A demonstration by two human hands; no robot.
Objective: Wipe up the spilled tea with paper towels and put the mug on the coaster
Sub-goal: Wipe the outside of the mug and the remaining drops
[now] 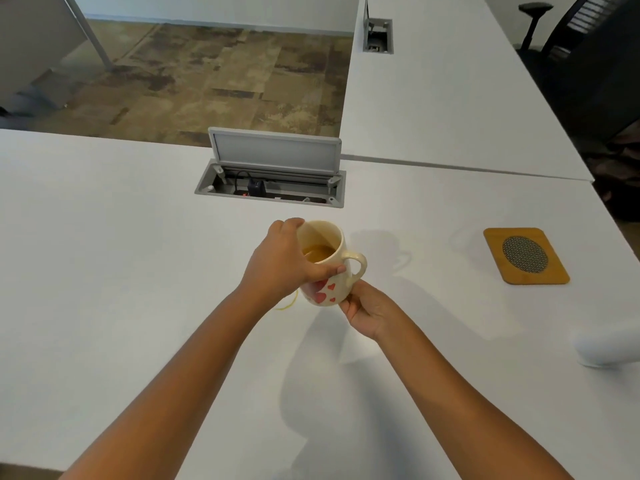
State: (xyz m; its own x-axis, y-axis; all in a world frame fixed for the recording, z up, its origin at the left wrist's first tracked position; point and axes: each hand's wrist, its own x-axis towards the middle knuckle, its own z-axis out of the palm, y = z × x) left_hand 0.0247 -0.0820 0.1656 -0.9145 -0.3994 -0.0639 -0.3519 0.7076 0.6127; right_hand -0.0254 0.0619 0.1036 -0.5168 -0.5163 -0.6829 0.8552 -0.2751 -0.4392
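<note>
White desk (121,244) fills most of the frame, with brown patterned carpet (214,77) in the upper part and a dark office chair (588,64) at upper right; an open cable box (270,183) sits above centre; a paper towel roll (609,348) lies at the right edge; a wooden coaster (525,256) lies right of centre, well apart from the mug (329,265); at centre the tilted, heart-printed mug holds tea; the left hand (280,265) grips its rim and side, the right hand (367,308) curls round its base; a thin yellow trickle (289,304) marks the desk beneath.
</note>
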